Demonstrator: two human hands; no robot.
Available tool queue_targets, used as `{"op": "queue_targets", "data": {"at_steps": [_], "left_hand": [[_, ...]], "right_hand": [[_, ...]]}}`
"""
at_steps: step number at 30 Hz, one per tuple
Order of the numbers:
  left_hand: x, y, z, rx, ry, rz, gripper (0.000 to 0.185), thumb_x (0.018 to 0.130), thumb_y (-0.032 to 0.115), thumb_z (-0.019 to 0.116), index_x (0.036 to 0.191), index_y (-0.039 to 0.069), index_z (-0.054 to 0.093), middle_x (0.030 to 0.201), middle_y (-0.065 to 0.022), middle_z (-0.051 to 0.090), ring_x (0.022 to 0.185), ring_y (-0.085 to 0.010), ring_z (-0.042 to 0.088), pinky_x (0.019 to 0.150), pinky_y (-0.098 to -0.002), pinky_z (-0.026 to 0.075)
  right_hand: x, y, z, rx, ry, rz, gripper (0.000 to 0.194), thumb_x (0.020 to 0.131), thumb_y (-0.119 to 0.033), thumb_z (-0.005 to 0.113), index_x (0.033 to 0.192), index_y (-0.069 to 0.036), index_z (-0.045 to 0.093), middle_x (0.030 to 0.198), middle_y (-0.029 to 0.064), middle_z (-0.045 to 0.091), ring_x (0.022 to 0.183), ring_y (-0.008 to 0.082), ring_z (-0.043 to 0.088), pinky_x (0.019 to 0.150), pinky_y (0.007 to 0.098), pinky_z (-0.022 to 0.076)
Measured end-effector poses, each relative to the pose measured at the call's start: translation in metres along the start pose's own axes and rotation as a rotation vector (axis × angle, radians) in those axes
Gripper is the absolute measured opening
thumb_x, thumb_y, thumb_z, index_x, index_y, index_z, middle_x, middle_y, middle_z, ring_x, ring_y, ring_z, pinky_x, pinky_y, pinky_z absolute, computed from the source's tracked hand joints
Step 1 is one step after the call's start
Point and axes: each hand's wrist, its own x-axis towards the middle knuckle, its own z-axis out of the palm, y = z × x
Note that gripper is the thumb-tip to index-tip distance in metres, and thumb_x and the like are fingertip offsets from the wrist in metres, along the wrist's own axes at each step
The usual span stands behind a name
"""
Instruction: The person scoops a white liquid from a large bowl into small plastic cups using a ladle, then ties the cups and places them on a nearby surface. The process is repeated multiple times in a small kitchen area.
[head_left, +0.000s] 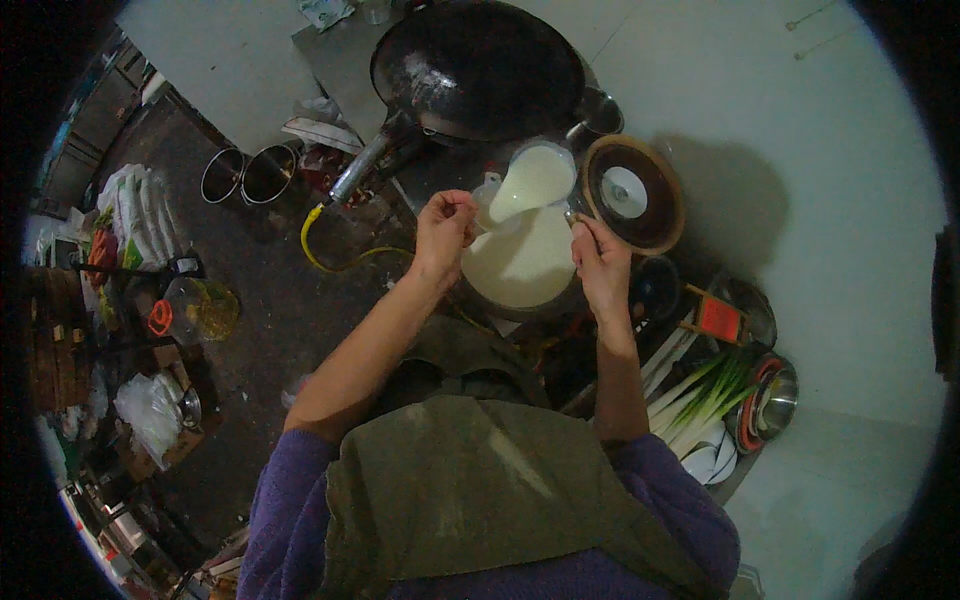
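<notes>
My right hand (602, 262) grips a short handle beside a round scoop (541, 176) of pale, creamy liquid. The liquid reaches in a tapering stream towards a translucent plastic vessel (487, 196) with a tabbed rim. At that vessel's left edge is my left hand (448, 232), thumb and fingers pinched together; whether they grip its rim cannot be made out. Below both hands stands a wide round pot holding more of the pale liquid (517, 274). Close by on the right is a brown-rimmed bowl (671, 225) with a white round object (624, 191) in it.
A large black wok (480, 71) with a metal handle lies beyond the hands. A yellow hose (307, 240) curves at left, near two metal-rimmed buckets (270, 174). Green onions (705, 394) and stacked bowls (776, 405) sit at right. An oil jug (202, 309) stands far left.
</notes>
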Motion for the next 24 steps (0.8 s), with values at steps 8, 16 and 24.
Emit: {"op": "queue_targets", "data": {"at_steps": [8, 16, 24], "left_hand": [[-0.001, 0.004, -0.004, -0.025, -0.021, 0.016, 0.007, 0.089, 0.006, 0.058, 0.095, 0.009, 0.057, 0.081, 0.0024, 0.055, 0.062, -0.0067, 0.046, 0.056, -0.0222, 0.038], [-0.003, 0.011, -0.006, -0.041, -0.034, 0.002, 0.009, 0.088, 0.003, 0.057, 0.096, 0.008, 0.058, 0.079, 0.0021, 0.055, 0.061, -0.0073, 0.046, 0.054, -0.0220, 0.036], [-0.002, 0.024, -0.011, -0.042, -0.078, -0.010, 0.009, 0.089, 0.005, 0.055, 0.098, 0.006, 0.058, 0.077, 0.0009, 0.055, 0.060, -0.0086, 0.047, 0.054, -0.0236, 0.038]], "right_hand": [[-0.004, -0.012, 0.002, -0.126, 0.046, -0.176, 0.025, 0.093, -0.015, 0.061, 0.112, 0.001, 0.064, 0.069, -0.0038, 0.053, 0.062, 0.0034, 0.045, 0.055, 0.0189, 0.0371], [-0.011, -0.025, 0.011, -0.319, 0.063, -0.527, 0.025, 0.088, -0.005, 0.064, 0.112, 0.002, 0.063, 0.084, 0.0069, 0.067, 0.071, 0.0111, 0.060, 0.065, 0.0271, 0.0484], [-0.015, -0.017, 0.022, -0.163, -0.016, -0.418, 0.023, 0.090, -0.010, 0.062, 0.111, -0.001, 0.063, 0.081, 0.0035, 0.063, 0.067, 0.0113, 0.058, 0.060, 0.0247, 0.0461]]}}
